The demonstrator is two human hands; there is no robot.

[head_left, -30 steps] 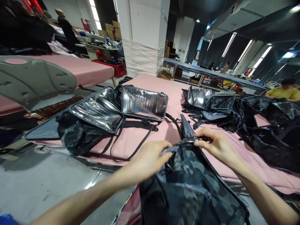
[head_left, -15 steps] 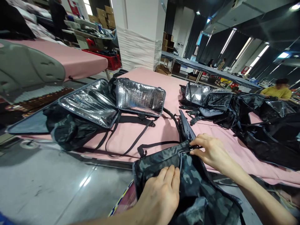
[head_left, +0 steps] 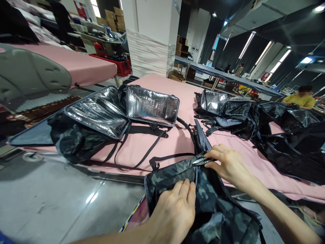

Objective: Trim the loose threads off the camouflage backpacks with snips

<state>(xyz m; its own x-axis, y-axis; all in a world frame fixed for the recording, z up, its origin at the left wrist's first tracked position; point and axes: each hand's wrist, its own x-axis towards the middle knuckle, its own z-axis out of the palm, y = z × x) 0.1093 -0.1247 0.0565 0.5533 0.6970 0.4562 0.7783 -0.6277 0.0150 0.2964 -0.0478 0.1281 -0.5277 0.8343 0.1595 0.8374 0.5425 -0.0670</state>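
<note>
A dark camouflage bag [head_left: 215, 203] lies in front of me, its top edge at the near rim of the pink table [head_left: 177, 135]. My left hand [head_left: 175, 211] presses on the bag's front panel, fingers together and gripping the fabric near a seam. My right hand [head_left: 227, 164] is closed around small metal thread snips [head_left: 200, 160], whose blades point left at the bag's top edge. A black strap with a buckle [head_left: 153, 164] runs from the bag across the table.
Open bags with silver foil lining [head_left: 149, 105] lie on the pink table at the left, and a pile of dark ones [head_left: 254, 115] at the right. A person in a yellow shirt [head_left: 302, 99] sits far right. A white pillar [head_left: 149, 37] stands behind.
My left hand slid from the bag's top edge down toward me onto the front panel. The snips' blades now show at my right fingertips. The right hand has barely moved.
</note>
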